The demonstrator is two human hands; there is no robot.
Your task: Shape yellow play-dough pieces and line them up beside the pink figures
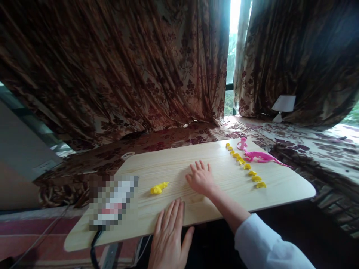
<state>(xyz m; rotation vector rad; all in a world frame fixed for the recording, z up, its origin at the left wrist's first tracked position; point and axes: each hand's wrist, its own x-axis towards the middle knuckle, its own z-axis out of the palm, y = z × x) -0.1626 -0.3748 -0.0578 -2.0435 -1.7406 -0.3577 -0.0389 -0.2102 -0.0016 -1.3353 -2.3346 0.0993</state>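
My right hand [200, 178] lies on the middle of the wooden tabletop [157, 164], palm down, with fingers spread. My left hand [169, 235] rests flat at the table's front edge, fingers stretched out and thumb apart. Neither hand holds anything. A lumpy yellow plastic piece [159, 188] lies left of my right hand and beyond my left fingertips. To the right of my right hand, several small curved yellow pieces [246, 166] form a slanting row. Beside that row lies a pink toy figure [259, 157] with a long thin tail, resembling a dinosaur.
At the table's left end lies a blurred-out flat object [113, 201] with a black cable [94, 248] hanging over the edge. Behind the table stand a fabric-covered ledge [168, 140] and patterned curtains [157, 67]. A white lamp [284, 104] stands at the far right.
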